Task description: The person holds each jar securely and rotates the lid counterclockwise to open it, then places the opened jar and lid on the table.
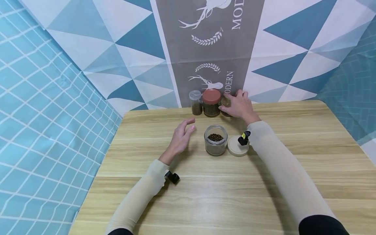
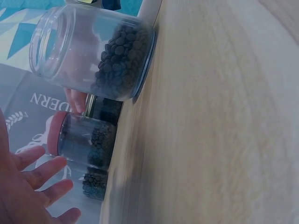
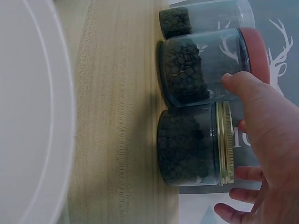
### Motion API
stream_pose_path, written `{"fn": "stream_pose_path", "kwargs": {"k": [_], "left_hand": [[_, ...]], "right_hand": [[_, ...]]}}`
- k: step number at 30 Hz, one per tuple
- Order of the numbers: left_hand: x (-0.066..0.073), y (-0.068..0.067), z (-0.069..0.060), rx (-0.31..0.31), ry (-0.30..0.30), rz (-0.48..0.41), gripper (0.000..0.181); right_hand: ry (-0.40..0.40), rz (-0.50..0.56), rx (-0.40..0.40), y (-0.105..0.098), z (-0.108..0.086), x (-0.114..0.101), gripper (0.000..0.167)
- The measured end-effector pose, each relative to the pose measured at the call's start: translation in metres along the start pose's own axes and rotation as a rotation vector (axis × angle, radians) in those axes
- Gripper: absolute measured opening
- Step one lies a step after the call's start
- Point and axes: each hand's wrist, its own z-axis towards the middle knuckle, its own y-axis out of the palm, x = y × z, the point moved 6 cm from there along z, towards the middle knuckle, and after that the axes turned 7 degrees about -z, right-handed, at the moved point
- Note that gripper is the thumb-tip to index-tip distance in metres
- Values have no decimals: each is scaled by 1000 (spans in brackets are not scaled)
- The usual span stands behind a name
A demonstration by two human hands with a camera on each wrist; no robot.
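My right hand (image 1: 238, 106) is at the back, around the top of a small jar with a gold lid (image 3: 225, 142) and dark pellets inside. Its thumb lies across the side of the red-lidded jar (image 1: 211, 102) in the right wrist view, and its fingers spread behind the gold lid; firm contact is not clear. My left hand (image 1: 180, 137) hovers with loosely bent fingers, holding nothing, left of an open glass jar (image 1: 215, 148) partly filled with brown pellets. That jar's pale round lid (image 1: 237, 147) lies on the table to its right.
A slim clear jar (image 1: 195, 102) of dark pellets stands left of the red-lidded jar, all in a row against the patterned backdrop (image 1: 138, 52). The wooden table (image 1: 205, 199) stretches toward me. A blue tiled sheet (image 1: 44, 130) borders the left side.
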Motion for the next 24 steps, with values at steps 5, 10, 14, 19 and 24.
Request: {"fn": "stream_pose_path", "kwargs": {"k": [5,10,14,19,24], "left_hand": [[-1,1,0,-3,-5,6,58],[-2,2,1,-7,0,6,58],[-3,3,1,-12,-3,3,58],[-3,4,0,-16,-4,5,58],[-3,4,1,-22,1,7,58]], "right_hand": [[-3,-14,-28,5,1,0,84],[-6,-8,-34,6,1,2,79],[-11,7,-43,5,2,2,71],[-14,25,-41,3,2,1,63],[-13,28,-40,2,2,-1,58]]}}
